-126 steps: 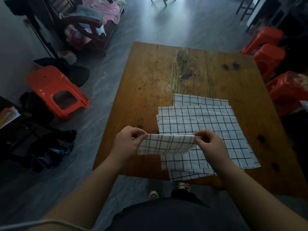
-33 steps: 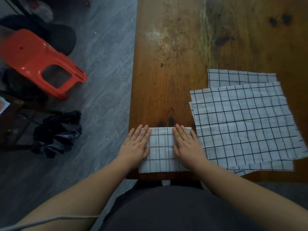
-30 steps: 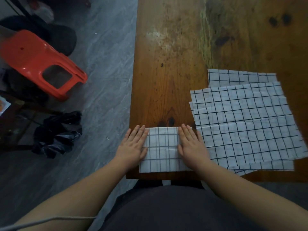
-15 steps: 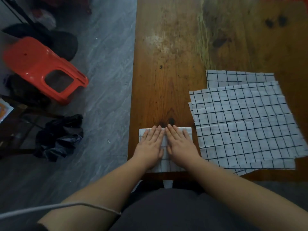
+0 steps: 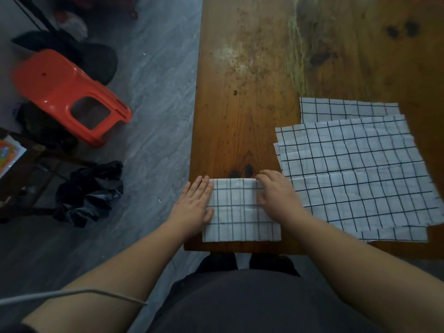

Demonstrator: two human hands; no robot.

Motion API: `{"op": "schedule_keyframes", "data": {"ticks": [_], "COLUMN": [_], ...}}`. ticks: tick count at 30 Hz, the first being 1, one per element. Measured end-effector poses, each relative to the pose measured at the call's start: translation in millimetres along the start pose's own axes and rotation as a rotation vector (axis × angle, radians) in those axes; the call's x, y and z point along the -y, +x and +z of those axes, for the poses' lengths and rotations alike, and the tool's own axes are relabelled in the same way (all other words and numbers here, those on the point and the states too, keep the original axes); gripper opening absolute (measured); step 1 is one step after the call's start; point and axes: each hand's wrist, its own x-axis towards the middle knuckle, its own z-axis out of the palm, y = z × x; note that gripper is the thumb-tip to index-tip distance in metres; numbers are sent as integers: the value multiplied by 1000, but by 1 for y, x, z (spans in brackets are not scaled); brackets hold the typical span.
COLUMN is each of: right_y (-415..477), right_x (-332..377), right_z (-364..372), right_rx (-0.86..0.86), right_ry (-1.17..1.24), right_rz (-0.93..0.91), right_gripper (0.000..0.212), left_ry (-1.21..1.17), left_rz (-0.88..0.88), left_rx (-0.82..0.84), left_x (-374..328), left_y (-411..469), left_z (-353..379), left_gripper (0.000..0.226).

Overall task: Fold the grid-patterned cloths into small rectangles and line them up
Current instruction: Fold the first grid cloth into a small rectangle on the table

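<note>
White cloth with a black grid, folded into a small rectangle (image 5: 240,210), lies at the lower centre of the frame on the near left corner of the brown wooden surface (image 5: 240,104). The left hand (image 5: 195,207) lies flat and open on its left edge, gripping nothing, while the right hand (image 5: 276,195) presses its right side with fingers curled at the top corner. Just right lies a stack of unfolded white grid-patterned cloths (image 5: 355,169).

Home room: worn wooden table (image 5: 240,104), red plastic stool (image 5: 64,92), floor clutter.
</note>
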Motion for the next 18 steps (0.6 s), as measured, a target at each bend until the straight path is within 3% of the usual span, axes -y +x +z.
{"op": "schedule_keyframes", "data": {"ticks": [7,10,13,18], "right_y": [35,35,29,7], "right_x": [19,21,21,20], "right_z": [-9,-5,-3,-25], "right_rx": [204,308,359,348], "right_ry": [-18,-57,152,648], "right_rz": [88,74,121,251], "right_gripper": [25,26,19,5], "left_ry": [-18,-56,-130,-458], "left_rz": [11,11,-36,-154], "left_rx": [-21,-48,-82,-192], "left_x": [-5,-5,-8,-13], "left_y": [-3,-4,-5,-15], "left_z": [-5,-7,-9,-17], "left_gripper": [77,79,83,83]}}
